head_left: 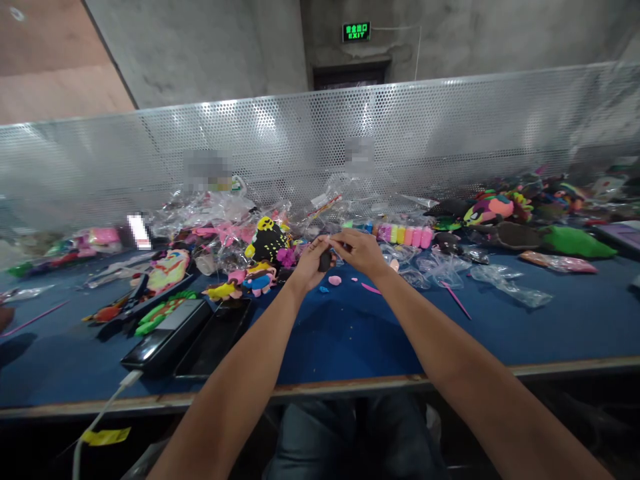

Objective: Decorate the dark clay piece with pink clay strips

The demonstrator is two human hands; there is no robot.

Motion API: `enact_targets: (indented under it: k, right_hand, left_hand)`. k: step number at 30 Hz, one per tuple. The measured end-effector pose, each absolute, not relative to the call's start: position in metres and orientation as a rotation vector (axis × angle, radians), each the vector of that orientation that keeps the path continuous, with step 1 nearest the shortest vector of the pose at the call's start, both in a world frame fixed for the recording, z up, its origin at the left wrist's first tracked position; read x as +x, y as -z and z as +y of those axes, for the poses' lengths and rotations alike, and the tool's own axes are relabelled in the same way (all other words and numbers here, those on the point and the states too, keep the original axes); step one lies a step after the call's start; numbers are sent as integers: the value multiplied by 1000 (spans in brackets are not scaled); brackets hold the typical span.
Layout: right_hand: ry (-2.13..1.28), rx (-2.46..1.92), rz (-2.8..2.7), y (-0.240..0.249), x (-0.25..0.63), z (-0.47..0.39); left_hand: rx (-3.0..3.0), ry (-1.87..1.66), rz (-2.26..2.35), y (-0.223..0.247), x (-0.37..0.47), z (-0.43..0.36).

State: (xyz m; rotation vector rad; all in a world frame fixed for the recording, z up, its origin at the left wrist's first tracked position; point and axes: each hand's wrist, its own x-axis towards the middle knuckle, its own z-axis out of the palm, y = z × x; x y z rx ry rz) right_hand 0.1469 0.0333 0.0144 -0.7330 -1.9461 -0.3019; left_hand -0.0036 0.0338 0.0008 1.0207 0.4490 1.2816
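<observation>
Above the middle of the blue table, my left hand [309,263] is closed around a small black lump [325,261] that looks like modelling clay. My right hand [361,252] meets it from the right, thumb and fingers pinched together close to the left fingertips. A tiny pale bit shows between the two hands; its kind is too small to tell. Just below them lie a pink clay lump [335,281], a small blue clay bit [324,289] and a thin pink strip [371,288].
Left of my hands stand a black-and-yellow clay figure [269,240], a power bank [167,337] with a white cable, and a dark phone [215,340]. Behind are clay sticks [405,235] and plastic wrappers. A pink tool [456,300] lies right. A perforated metal screen [300,133] closes the back.
</observation>
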Motion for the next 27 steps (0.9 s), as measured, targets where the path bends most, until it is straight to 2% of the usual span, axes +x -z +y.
enact_targets:
  k: [12,27]
  right_hand:
    - [283,-738,-1952,-16,147,31]
    - [434,-797,-1991,-15,150,35]
  left_hand:
    - [989,-1268,438,-3,-5,34]
    - [1125,-1345,538,-4,-3,34]
